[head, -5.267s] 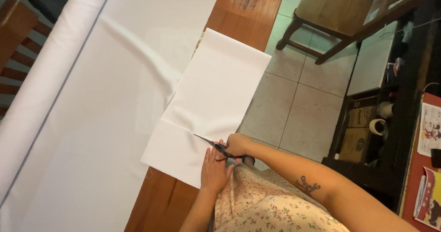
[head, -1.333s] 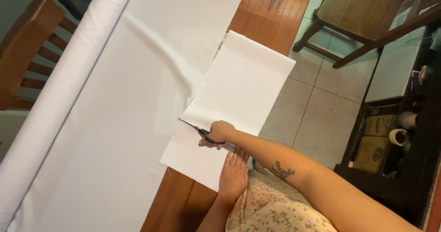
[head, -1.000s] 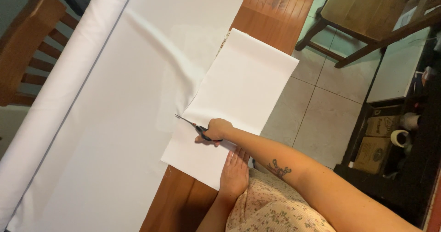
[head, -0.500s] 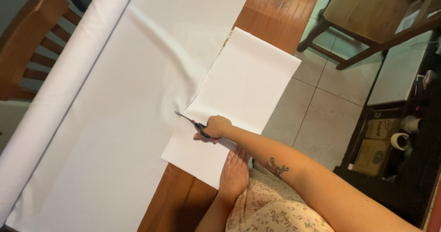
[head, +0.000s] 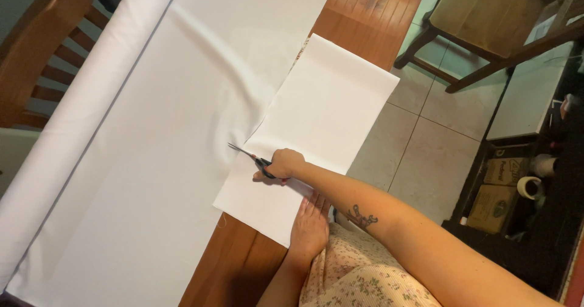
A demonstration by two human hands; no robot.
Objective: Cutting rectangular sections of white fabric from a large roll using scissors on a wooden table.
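**Me:** Standing right by the wooden table (head: 365,9) here. The white fabric (head: 170,137) is plain, no print at all, smooth apart from a soft ripple near the middle, and it's spread flat over most of the tabletop. One side of it runs off a thick roll (head: 79,124) lying along the far edge, next to a wooden chair (head: 42,45).

**Other guy:** And the hands?

**Me:** The right hand (head: 285,163) is clenched round the handles of the scissors (head: 248,157), blades pointing into the cloth right at the end of a slit. The near flap (head: 316,131) of the fabric juts out past the table edge, over the tiled floor (head: 420,143). The left hand (head: 310,225) lies flat, fingers together, pressing down the flap's near corner, gripping nothing.
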